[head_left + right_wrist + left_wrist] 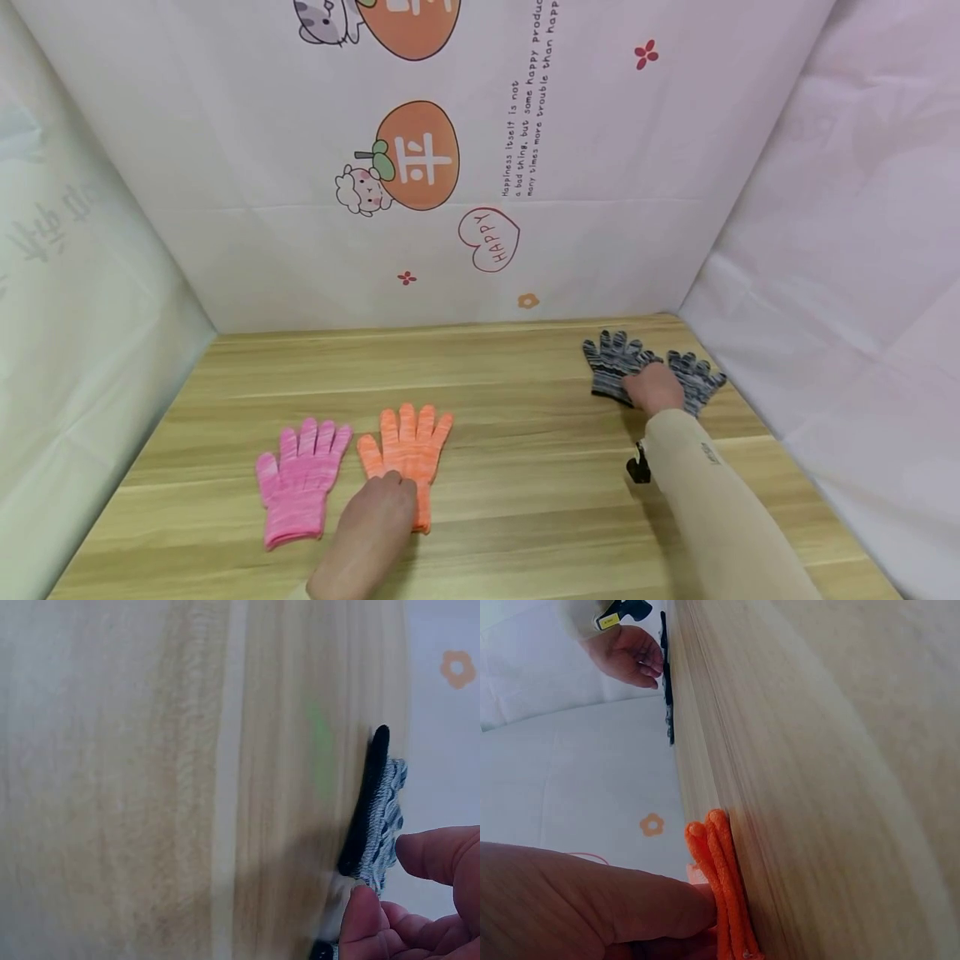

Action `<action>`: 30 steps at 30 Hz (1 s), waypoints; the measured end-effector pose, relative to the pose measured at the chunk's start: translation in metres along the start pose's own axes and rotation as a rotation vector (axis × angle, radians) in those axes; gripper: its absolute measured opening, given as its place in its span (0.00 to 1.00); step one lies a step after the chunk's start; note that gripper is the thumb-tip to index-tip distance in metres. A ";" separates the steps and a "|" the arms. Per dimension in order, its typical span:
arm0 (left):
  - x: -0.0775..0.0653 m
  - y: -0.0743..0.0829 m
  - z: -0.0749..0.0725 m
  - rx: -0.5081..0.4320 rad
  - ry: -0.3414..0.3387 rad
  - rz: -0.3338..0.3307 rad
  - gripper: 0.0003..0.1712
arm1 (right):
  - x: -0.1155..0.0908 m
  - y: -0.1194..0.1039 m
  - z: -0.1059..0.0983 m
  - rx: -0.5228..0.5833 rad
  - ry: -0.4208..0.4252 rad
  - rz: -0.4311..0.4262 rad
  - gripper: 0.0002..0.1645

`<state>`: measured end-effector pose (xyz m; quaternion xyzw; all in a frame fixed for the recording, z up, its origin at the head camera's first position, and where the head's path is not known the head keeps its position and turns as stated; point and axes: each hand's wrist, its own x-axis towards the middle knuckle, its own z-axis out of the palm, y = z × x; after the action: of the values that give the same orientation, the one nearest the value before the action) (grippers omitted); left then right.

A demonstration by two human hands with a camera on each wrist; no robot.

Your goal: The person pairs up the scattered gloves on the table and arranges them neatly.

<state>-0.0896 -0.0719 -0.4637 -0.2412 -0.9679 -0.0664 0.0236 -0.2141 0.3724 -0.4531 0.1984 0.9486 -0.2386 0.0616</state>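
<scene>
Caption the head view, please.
Left hand touching an orange knitted glove, beside a pink knitted glove; right hand at grey-black striped knitted gloves.

left hand [373, 527] partly hides orange glove [408, 452]; upper fruit print [412, 33] cropped

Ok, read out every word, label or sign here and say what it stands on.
"HAPPY": red heart on the back wall.
"Happiness itself is not a bad thing, but some happy produc... many times more trouble than happ...": back wall, cut off by the frame.
"平", sideways: lower orange fruit print.
Cut off, unreadable: upper orange fruit print.
Too small: mark on the right sleeve; yellow label at that wrist.
Too faint: left wall marks.
</scene>
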 end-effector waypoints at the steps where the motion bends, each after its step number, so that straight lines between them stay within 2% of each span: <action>1: -0.001 0.000 0.000 -0.002 -0.002 0.001 0.08 | 0.001 0.000 0.001 0.002 0.000 0.004 0.28; 7: -0.001 0.000 -0.001 0.003 0.000 0.002 0.07 | 0.003 0.000 0.003 0.014 0.011 0.025 0.28; 17: -0.003 0.002 0.002 0.030 0.051 0.013 0.07 | 0.010 0.001 0.007 -0.060 -0.005 0.035 0.24; 30: -0.002 0.004 0.002 0.026 0.044 -0.012 0.05 | 0.009 0.001 0.007 0.010 -0.018 0.034 0.20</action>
<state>-0.0865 -0.0691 -0.4657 -0.2335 -0.9694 -0.0591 0.0476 -0.2216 0.3728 -0.4612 0.2128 0.9433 -0.2439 0.0734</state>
